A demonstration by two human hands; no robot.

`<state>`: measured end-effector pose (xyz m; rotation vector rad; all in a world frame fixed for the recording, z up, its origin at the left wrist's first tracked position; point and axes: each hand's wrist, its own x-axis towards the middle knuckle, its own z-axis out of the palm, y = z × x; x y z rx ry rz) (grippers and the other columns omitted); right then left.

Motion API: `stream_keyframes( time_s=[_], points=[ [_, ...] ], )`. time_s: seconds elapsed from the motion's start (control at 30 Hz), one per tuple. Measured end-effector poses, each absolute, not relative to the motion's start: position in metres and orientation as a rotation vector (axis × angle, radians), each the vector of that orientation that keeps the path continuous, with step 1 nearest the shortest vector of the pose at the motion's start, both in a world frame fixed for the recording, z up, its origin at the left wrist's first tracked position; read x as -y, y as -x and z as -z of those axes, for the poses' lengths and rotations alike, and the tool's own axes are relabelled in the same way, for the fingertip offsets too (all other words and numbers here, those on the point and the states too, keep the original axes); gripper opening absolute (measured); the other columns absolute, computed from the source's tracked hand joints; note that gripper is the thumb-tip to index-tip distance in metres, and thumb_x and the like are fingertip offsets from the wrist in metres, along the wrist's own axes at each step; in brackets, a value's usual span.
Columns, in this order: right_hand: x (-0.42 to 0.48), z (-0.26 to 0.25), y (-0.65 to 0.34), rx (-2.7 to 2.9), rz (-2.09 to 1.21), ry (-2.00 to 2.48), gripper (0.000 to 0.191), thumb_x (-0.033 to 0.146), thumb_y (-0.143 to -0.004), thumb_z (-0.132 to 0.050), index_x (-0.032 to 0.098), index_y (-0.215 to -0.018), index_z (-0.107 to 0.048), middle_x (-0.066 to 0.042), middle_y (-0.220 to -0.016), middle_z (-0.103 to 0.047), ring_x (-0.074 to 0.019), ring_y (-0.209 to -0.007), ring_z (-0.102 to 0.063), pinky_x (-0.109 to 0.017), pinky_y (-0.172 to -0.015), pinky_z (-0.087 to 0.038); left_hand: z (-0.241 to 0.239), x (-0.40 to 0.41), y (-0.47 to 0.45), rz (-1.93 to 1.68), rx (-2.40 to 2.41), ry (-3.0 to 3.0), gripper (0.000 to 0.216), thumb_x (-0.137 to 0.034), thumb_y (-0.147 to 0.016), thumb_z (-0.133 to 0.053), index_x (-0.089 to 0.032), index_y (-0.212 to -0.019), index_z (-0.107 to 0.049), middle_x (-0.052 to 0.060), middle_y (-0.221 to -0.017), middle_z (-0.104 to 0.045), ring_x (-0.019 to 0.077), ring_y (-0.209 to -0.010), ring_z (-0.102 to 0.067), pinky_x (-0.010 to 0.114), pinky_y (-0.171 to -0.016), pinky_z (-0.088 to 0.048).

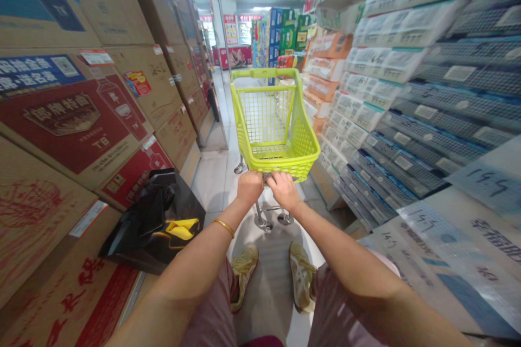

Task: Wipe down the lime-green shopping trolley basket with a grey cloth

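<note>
A lime-green plastic shopping cart (273, 119) stands in front of me in a narrow store aisle, its basket holding nothing I can see. My left hand (249, 186) and my right hand (282, 190) sit side by side on the cart's near handle, both with fingers curled round it. A gold bangle (223, 226) circles my left wrist. My two feet in pale sneakers (272, 276) stand on the tiled floor just behind the cart's wheels (271, 221).
Stacked cardboard cartons (81, 124) wall the left side. A black bag with a yellow item (157, 222) rests against them. Shelves of wrapped tissue packs (391, 119) line the right. The aisle floor (217, 173) runs ahead to more stacked goods (283, 35).
</note>
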<state>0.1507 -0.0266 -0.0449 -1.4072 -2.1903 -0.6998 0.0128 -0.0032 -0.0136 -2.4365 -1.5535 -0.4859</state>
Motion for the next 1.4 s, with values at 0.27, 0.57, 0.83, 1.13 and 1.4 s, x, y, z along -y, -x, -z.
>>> stream_keyframes(
  time_s=[0.27, 0.57, 0.83, 1.13, 1.4],
  points=[
    [0.027, 0.004, -0.149, 1.982, 0.679, 1.378, 0.026, 0.021, -0.089, -0.039, 0.021, -0.105, -0.059, -0.009, -0.107, -0.053, -0.0203, -0.091, -0.039, -0.033, -0.079, -0.029, 0.011, 0.001, -0.011, 0.461, 1.545, 2.467, 0.032, -0.021, -0.088, -0.035, -0.011, -0.081, -0.064, 0.014, -0.081, -0.065, 0.0205, -0.075, -0.060, 0.031, -0.067, -0.042],
    [0.024, 0.049, -0.153, 2.112, 0.638, 1.453, 0.023, 0.019, -0.088, -0.041, 0.022, -0.100, -0.061, -0.009, -0.103, -0.055, -0.0197, -0.085, -0.039, -0.032, -0.075, -0.029, 0.014, 0.002, -0.012, 0.469, 1.568, 2.442, 0.028, -0.018, -0.084, -0.039, -0.010, -0.077, -0.065, 0.014, -0.079, -0.065, 0.0218, -0.077, -0.060, 0.031, -0.066, -0.041],
    [0.029, 0.058, -0.151, 2.233, 0.613, 1.472, 0.022, 0.018, -0.088, -0.039, 0.020, -0.097, -0.060, -0.009, -0.101, -0.056, -0.0194, -0.083, -0.041, -0.032, -0.073, -0.028, 0.009, 0.003, -0.012, 0.520, 1.559, 2.472, 0.036, -0.025, -0.090, -0.033, -0.012, -0.078, -0.065, 0.013, -0.081, -0.066, 0.0196, -0.075, -0.059, 0.030, -0.067, -0.040],
    [0.024, 0.004, -0.144, 1.914, 0.682, 1.337, 0.025, 0.018, -0.087, -0.040, 0.020, -0.101, -0.061, -0.009, -0.103, -0.053, -0.0196, -0.089, -0.040, -0.031, -0.079, -0.031, 0.009, 0.003, -0.014, 0.434, 1.563, 2.437, 0.029, -0.019, -0.084, -0.037, -0.009, -0.081, -0.064, 0.015, -0.081, -0.065, 0.0226, -0.076, -0.061, 0.032, -0.066, -0.042],
    [0.020, 0.032, -0.152, 1.985, 0.665, 1.389, 0.024, 0.018, -0.087, -0.042, 0.022, -0.098, -0.062, -0.009, -0.101, -0.054, -0.0197, -0.087, -0.039, -0.031, -0.076, -0.031, 0.006, 0.004, -0.014, 0.423, 1.576, 2.459, 0.030, -0.020, -0.084, -0.036, -0.010, -0.081, -0.065, 0.015, -0.082, -0.065, 0.0233, -0.079, -0.061, 0.032, -0.067, -0.043]
  ],
)
